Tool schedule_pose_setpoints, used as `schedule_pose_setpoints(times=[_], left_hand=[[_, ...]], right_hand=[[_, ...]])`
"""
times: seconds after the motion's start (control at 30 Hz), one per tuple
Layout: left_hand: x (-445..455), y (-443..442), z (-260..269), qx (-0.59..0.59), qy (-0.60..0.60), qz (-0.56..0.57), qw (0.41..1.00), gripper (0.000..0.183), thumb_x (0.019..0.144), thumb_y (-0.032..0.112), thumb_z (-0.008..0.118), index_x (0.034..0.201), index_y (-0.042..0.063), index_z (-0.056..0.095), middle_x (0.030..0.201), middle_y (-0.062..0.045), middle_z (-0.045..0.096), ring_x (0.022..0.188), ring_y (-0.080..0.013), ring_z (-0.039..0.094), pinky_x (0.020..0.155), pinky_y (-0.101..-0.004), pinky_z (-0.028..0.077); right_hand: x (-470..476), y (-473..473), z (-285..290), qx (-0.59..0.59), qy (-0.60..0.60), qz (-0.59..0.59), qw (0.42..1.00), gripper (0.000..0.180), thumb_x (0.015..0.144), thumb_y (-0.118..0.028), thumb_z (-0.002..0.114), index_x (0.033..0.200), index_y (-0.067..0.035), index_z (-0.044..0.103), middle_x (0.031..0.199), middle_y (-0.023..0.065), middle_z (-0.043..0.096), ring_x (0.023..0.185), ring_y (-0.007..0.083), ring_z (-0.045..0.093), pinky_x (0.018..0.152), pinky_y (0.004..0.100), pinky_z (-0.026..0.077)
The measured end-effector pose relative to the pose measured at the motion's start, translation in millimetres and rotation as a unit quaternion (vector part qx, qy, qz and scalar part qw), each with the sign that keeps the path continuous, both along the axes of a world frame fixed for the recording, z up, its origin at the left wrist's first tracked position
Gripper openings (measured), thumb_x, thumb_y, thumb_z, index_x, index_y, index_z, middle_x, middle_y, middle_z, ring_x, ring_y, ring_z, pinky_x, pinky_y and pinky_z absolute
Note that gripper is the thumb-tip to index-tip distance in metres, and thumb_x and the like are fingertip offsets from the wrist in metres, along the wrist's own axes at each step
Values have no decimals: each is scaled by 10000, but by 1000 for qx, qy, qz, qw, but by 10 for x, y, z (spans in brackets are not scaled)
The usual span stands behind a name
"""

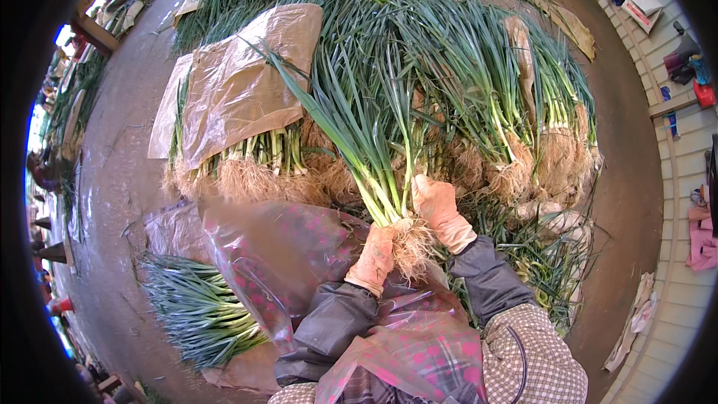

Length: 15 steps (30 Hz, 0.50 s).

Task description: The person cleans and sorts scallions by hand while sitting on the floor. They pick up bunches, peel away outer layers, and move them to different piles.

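Gloved, my left hand (374, 258) is closed around the lower stalks of a small bunch of green onions (387, 202), just above their tan roots. Long green leaves of the bunch fan up and to the left. My right hand (440, 210), also gloved, is beside the stalks, to the right of the roots; its fingertips touch or nearly touch one stalk, and whether they grip it cannot be told. A dotted plastic apron (280, 252) covers my lap beneath both hands.
Rooted green onions (505, 123) lie heaped ahead, partly under a tan plastic sheet (247, 84). Another pile of green onions (196, 308) lies at lower left. Loose leaves (538, 258) litter the right side. A tiled wall (687, 191) with bags stands at far right.
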<state>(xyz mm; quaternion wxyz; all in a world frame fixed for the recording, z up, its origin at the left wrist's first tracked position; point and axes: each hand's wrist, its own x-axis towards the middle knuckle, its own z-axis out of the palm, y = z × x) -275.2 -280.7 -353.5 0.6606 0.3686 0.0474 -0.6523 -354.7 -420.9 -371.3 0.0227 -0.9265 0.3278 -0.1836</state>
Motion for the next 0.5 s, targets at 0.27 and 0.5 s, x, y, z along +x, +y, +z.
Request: schedule_pose_setpoints(times=[0.27, 0.5], left_hand=[[-34, 84, -48, 33, 50, 36, 998, 203, 823, 25, 587, 1023, -9, 576, 842, -92, 620, 701, -225, 637, 637, -336, 551], [-46, 98, -11, -15, 73, 54, 996, 199, 852, 48, 568, 1042, -10, 582, 890, -99, 640, 770, -229, 647, 687, -350, 563]], right_hand=[[-142, -81, 186, -81, 25, 175, 981, 243, 842, -205, 611, 672, -116, 462, 474, 34, 443, 408, 234, 476, 416, 363, 367], [-362, 109, 358, -29, 59, 289, 955, 153, 831, -146, 530, 692, -115, 476, 476, -3, 449, 380, 181, 469, 367, 344, 360]])
